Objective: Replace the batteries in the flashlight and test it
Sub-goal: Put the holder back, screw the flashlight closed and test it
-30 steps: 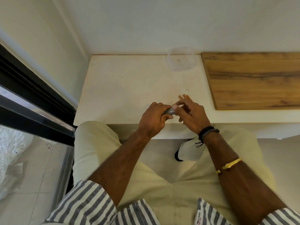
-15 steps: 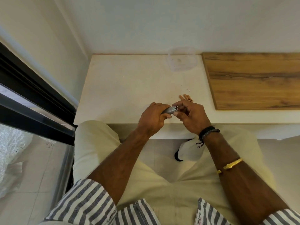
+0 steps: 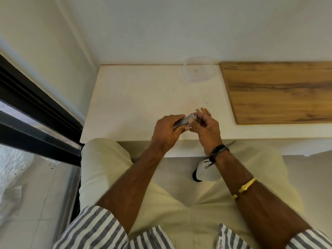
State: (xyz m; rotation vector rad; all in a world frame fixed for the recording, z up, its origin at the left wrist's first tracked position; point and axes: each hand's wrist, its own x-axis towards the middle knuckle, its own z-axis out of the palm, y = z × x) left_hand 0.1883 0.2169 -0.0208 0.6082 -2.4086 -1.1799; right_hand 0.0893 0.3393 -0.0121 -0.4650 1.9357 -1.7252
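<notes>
A small silver flashlight (image 3: 185, 121) is held above the near edge of the white table (image 3: 136, 105). My left hand (image 3: 166, 131) wraps around its body. My right hand (image 3: 206, 128) pinches the flashlight's right end with thumb and fingers; whatever sits between those fingertips is hidden. Three copper-coloured batteries (image 3: 203, 110) lie side by side on the table just beyond my right hand, partly covered by its fingers.
A clear plastic container (image 3: 198, 70) stands at the back of the table against the wall. A wooden board (image 3: 280, 92) lies to the right. A black-framed glass door (image 3: 36, 114) runs along the left. A white cap (image 3: 206, 172) lies on the floor under the table.
Both hands have stayed at the table's near edge. My right fingers have shifted around the flashlight's right end, and more of the silver body shows between the hands.
</notes>
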